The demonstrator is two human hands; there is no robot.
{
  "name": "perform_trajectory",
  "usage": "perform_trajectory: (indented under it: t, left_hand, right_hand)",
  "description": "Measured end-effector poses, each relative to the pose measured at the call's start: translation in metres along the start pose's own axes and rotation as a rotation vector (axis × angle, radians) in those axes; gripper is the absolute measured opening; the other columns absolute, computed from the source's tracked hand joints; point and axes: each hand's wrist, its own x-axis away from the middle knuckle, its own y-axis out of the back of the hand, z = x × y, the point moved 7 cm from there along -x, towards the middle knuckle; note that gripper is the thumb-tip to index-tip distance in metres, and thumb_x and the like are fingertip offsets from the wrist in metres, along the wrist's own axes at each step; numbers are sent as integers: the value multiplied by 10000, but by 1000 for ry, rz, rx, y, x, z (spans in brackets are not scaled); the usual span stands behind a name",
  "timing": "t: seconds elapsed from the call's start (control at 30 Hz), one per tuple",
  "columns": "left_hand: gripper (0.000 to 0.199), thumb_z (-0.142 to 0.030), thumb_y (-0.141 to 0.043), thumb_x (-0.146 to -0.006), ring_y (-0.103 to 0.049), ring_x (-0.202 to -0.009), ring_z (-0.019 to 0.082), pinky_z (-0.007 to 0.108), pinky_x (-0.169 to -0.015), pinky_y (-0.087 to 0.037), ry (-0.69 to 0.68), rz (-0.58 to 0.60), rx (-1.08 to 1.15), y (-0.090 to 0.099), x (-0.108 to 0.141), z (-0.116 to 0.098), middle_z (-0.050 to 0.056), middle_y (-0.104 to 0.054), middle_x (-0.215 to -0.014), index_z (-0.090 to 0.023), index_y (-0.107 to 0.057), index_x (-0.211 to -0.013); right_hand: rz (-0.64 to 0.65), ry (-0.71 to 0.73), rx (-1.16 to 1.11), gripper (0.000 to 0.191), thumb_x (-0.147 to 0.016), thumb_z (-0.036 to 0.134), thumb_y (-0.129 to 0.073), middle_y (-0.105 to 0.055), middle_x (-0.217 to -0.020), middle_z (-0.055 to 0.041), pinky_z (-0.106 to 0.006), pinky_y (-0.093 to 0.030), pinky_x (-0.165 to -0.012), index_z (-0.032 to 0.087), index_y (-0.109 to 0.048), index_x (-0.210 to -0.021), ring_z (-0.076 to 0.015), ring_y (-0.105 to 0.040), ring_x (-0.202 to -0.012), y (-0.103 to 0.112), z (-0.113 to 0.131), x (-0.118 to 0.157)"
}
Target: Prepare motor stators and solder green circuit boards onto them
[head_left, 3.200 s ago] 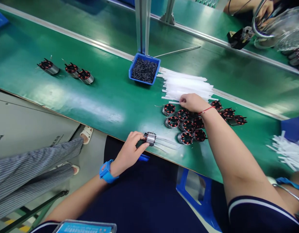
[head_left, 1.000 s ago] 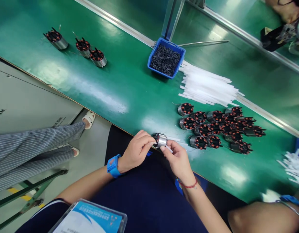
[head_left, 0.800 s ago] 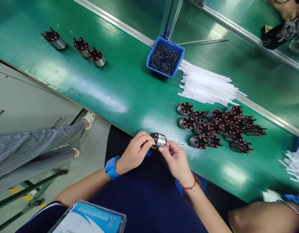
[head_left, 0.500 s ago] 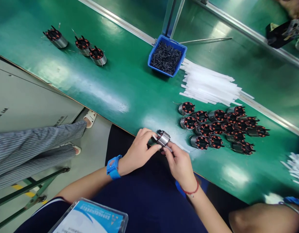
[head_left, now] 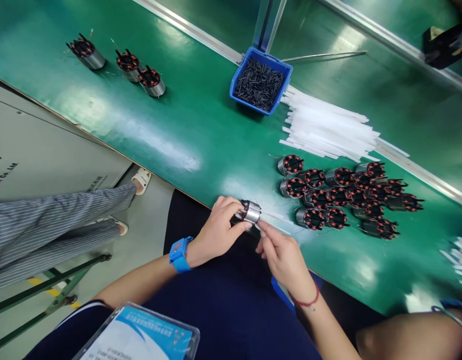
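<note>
My left hand point(head_left: 216, 230) grips a motor stator point(head_left: 251, 212), a silver cylinder with dark winding ends, at the table's near edge. Its fingers wrap the left end, where a bit of white shows among the windings. My right hand point(head_left: 281, 250) is closed in a pinch at the stator's lower right, its index fingertip close against the metal. A small pale end, seemingly of a white strip point(head_left: 257, 227), shows at those fingertips; the rest is hidden by the fingers. Thin white strips point(head_left: 278, 223) lie on the green table just right of the stator.
Several stators point(head_left: 317, 199) stand grouped at the right, and three more point(head_left: 152, 84) at the far left. A blue bin point(head_left: 236, 102) of short black pieces sits near a metal post, beside a pile of white strips point(head_left: 328, 125). Another person's arm point(head_left: 414, 335) is at lower right.
The stator has turned slightly in my left hand and lies more level. My right fingers have shifted to its lower right edge, index finger now extended. The view has moved slightly.
</note>
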Motion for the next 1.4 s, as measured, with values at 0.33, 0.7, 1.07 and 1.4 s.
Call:
perform_trajectory:
  t: [0.33,0.7,1.07,1.4]
  left_hand:
    - [55,-177,-601,-856,-453,-913,192,344,-829,-386,-36,53,-25,-1,1,1,42,-565,-961,-163,-558,-886]
    - [74,-227,-610,-857,-466,-904,195,342,-823,-400,-45,82,-35,2,-1,4,42,-556,-931,-168,-565,-865]
    - [102,-165,-558,-865,-463,-1011,208,369,-912,-403,-117,-1,-89,4,6,9,79,-522,-1076,-165,-549,-967]
    - [154,-249,-482,-918,-490,-897,185,343,-838,-412,-75,16,-68,9,1,3,50,-563,-925,-177,-566,-811]
  right_hand:
    - [296,6,-130,463,-945,178,-319,-615,-586,46,-238,-472,-577,251,-458,-1381,-104,-556,-511,2,-14,-1]
    - [403,126,158,430,-918,356,-479,-716,-911,-16,-266,-493,-681,256,-506,-1335,-150,-650,-721,60,10,-21]
    - [-90,162,995,263,-854,216,-476,-684,-1060,-114,-300,-415,-701,170,-678,-1018,-237,-629,-915,139,12,-190]
    - [-116,152,885,166,-785,177,-527,-698,-949,-110,-295,-425,-702,148,-672,-862,-223,-628,-845,140,23,-194]
